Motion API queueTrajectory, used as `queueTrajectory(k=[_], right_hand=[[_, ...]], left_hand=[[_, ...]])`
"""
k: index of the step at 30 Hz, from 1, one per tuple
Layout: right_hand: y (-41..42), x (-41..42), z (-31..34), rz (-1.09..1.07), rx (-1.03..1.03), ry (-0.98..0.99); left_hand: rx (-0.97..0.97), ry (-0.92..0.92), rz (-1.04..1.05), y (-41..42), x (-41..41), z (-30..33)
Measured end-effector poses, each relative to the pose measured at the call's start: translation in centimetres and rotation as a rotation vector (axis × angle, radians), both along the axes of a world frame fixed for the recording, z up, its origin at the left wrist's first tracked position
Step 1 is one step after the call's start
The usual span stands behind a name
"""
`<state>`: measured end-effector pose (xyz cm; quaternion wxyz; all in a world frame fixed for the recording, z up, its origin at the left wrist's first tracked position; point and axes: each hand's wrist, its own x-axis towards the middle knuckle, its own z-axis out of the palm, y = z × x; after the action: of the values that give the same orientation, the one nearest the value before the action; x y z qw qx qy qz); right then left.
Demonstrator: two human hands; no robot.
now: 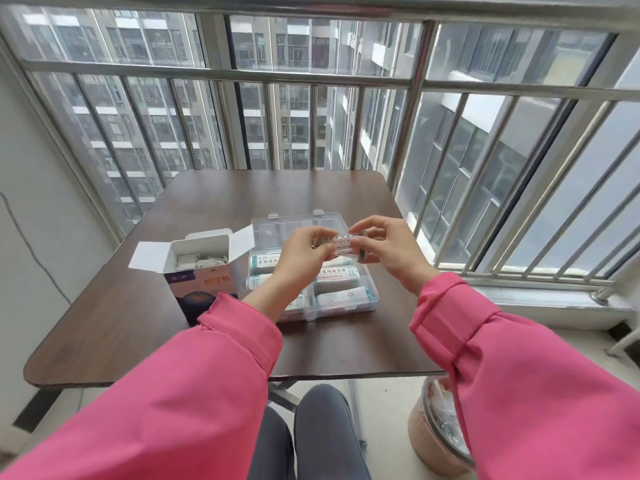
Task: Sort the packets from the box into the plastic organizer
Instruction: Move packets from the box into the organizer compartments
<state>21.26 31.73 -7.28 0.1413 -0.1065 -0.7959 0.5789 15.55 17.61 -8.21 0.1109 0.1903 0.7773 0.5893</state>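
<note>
Head view shows our left hand (304, 249) and right hand (384, 251) pinching one packet (341, 244) between them above the plastic organizer (367, 299). We judge a placement is under way; next we lower it into a compartment, then return to the box (199, 268).

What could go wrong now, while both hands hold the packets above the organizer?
1. The left hand and right hand pinch the white packets only at the ends; one might slip out.
2. The left pink sleeve lies near the open purple cardboard box; it may knock the box away from the clear plastic organizer.
</note>
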Motion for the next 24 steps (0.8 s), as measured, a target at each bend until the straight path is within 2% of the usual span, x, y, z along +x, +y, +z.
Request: queueTrajectory(k=[7, 10, 13, 17, 24], right_hand=[[0.9, -2.5, -0.8, 0.010, -0.020, -0.054], [1.2, -3.7, -1.1, -0.023, 0.087, -0.072], [1.2, -4.7, -1.6, -0.033, 0.250, -0.103], [1.5, -5.8, -2.5, 0.009, 0.509, -0.225], [1.0, -5.9, -2.7, 0.057, 0.721, -0.306]], left_hand=[[-0.104, 0.032, 0.073, 1.1, -1.8, -1.1], [-0.173, 0.083, 0.138, 1.2, -2.2, -1.1], [-0.417, 0.247, 0.180, 1.3, -2.5, -1.3], [-0.711, 0.294, 0.159, 1.6, -2.8, -1.7], [-0.892, 0.382, 0.169, 2.0, -3.5, -2.1]])
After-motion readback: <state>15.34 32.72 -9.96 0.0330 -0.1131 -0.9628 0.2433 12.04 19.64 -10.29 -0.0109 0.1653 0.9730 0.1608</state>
